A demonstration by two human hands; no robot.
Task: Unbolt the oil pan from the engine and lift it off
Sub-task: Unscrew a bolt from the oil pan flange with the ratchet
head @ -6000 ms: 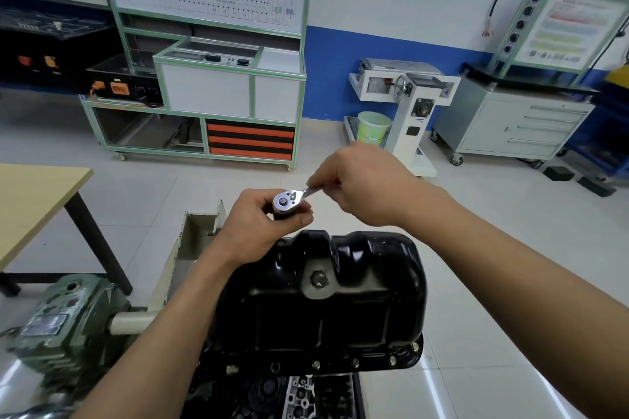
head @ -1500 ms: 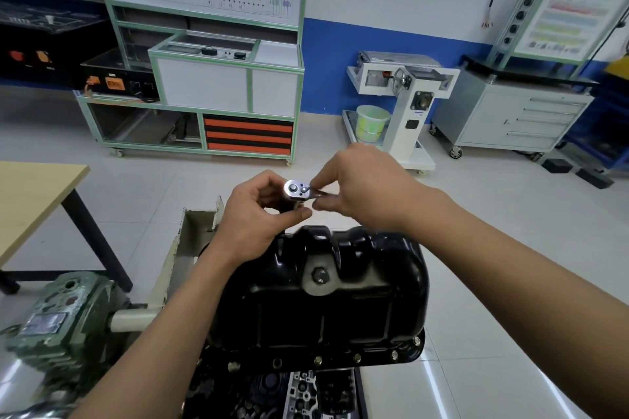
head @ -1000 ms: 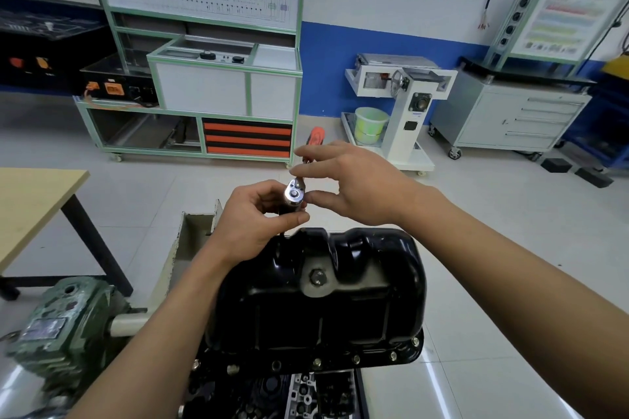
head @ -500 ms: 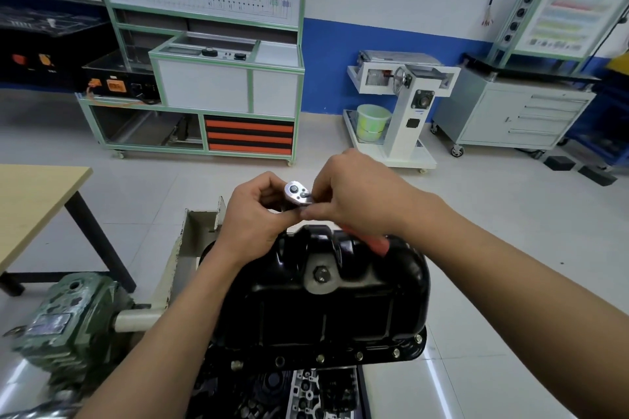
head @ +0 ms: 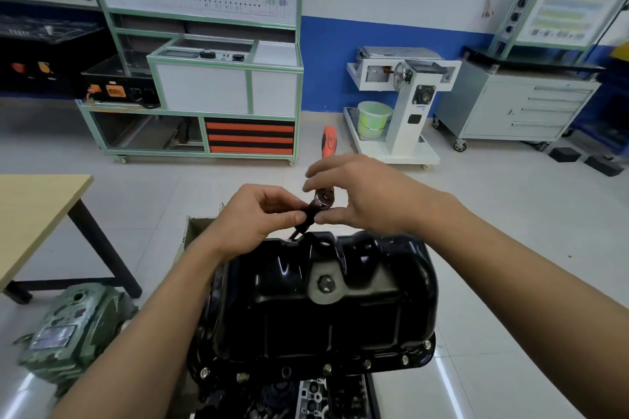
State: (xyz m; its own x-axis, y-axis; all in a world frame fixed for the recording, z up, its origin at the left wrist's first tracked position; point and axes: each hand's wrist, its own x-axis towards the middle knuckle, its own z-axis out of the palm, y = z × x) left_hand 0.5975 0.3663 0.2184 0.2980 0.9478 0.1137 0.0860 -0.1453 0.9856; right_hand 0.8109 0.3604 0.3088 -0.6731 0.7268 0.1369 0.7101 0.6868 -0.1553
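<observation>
The black pan point(head: 320, 309) sits on the engine point(head: 306, 398), with bolts point(head: 367, 364) along its near flange. Above the pan's far edge, the left hand point(head: 252, 217) pinches a dark extension point(head: 304, 226) in a closed grip. The right hand point(head: 371, 193) curls its grip around the ratchet point(head: 325, 198) head, whose orange handle points away. A green gearbox point(head: 68, 333) stands left of the pan.

Bright even indoor light; wide-angle bending, slight blur at edges.
</observation>
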